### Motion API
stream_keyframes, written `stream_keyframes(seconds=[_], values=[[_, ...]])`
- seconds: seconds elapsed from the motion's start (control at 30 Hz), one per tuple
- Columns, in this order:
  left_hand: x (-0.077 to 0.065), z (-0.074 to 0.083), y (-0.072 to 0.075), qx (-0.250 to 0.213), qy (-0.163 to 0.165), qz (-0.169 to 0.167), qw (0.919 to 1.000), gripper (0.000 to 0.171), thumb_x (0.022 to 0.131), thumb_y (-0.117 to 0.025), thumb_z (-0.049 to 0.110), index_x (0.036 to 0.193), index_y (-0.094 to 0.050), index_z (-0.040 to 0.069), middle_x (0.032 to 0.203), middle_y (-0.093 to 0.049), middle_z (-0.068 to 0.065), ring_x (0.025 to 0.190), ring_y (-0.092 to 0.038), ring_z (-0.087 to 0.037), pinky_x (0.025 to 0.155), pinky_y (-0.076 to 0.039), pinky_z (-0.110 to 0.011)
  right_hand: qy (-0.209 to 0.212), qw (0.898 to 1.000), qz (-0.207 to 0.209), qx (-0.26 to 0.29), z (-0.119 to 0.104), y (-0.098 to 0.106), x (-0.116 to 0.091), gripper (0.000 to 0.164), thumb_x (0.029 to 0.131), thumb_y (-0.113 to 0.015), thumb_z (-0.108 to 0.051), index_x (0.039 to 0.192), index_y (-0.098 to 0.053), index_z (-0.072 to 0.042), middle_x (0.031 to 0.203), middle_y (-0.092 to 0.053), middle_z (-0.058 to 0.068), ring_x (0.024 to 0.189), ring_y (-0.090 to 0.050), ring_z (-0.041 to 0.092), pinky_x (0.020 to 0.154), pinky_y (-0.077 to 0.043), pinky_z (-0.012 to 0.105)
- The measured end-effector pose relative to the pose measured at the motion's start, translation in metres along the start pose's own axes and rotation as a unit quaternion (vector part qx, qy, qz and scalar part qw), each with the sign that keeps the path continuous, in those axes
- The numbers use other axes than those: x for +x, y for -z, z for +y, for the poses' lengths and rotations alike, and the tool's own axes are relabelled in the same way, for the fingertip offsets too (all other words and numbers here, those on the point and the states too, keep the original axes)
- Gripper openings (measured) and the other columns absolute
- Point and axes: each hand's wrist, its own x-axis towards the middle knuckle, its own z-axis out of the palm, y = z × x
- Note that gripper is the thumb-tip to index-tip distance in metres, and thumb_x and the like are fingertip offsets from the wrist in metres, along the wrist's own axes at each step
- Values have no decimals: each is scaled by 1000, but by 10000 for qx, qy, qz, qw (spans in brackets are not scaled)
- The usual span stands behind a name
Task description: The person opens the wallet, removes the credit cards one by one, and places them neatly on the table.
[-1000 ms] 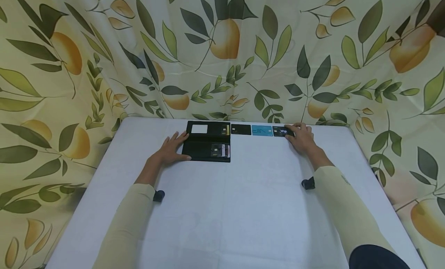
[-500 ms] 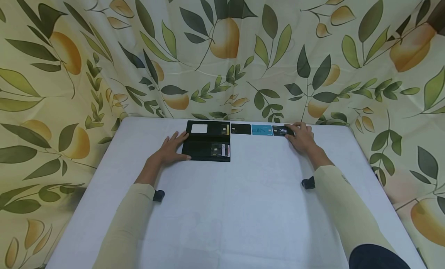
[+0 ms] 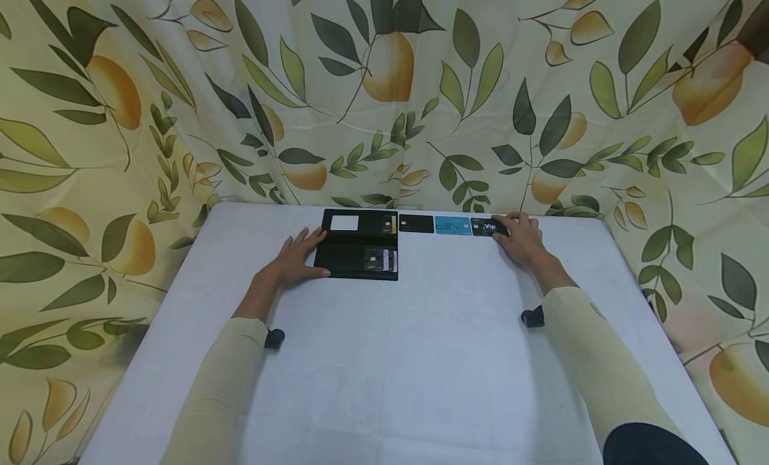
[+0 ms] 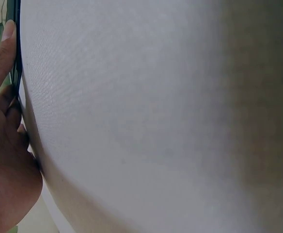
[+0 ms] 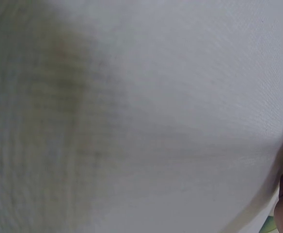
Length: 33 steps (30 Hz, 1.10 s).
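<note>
A black wallet (image 3: 356, 240) lies unfolded near the far edge of the table, cards showing in its slots and a white patch in its upper half. My left hand (image 3: 293, 258) rests at its left side, fingers spread, fingertips and thumb on the edge. To the wallet's right runs a row of cards: a black card (image 3: 416, 223), a blue card (image 3: 453, 225) and a dark card marked "Vip" (image 3: 485, 227). The thumb and fingers of my right hand (image 3: 521, 238) pinch the right end of the Vip card. Both wrist views catch only part of each hand.
A white cloth (image 3: 390, 371) covers the table. Behind and beside it hangs a curtain (image 3: 360, 138) printed with fruit and leaves. Small black devices sit at the left wrist (image 3: 274, 339) and right wrist (image 3: 532, 317). A dark round shape (image 3: 651, 445) covers the lower right corner.
</note>
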Motion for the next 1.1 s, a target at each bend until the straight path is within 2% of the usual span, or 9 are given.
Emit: stream_keyframes(seconds=[0.33, 0.63, 0.9, 1.1], values=[[1, -2, 0, -14, -6, -8, 10000, 100, 75, -67, 63, 152, -16, 26, 158, -4, 7, 143, 8, -21, 112, 8, -45, -22, 9999, 57, 108, -1, 0, -1, 60, 94, -55, -36, 146, -34, -17, 143, -20, 27, 122, -20, 47, 93, -24, 61], [3, -3, -1, 17, -7, -16, 10000, 101, 74, -68, 63, 152, -16, 25, 158, -4, 6, 143, 8, -21, 112, 8, -46, -123, 9986, 393, 325, -2, -1, -1, 73, 87, -64, -46, 145, -35, -12, 141, -23, 29, 124, -20, 46, 96, -23, 62], [2, -3, -1, 35, -6, 13, 10000, 100, 75, -67, 62, 152, -16, 25, 157, -4, 7, 142, 8, -20, 112, 8, -45, 32, 9960, 842, 302, -14, -2, -2, 68, 84, -67, -43, 138, -44, -8, 140, -33, 23, 120, -24, 42, 92, -23, 59], [3, -2, -1, -2, -23, 34, 10000, 100, 74, -68, 62, 152, -17, 25, 158, -5, 6, 143, 8, -22, 112, 8, -46, 150, 9955, 868, 349, -23, -9, 0, 73, 82, -66, -53, 139, -45, -11, 142, -35, 18, 122, -25, 40, 94, -23, 58]])
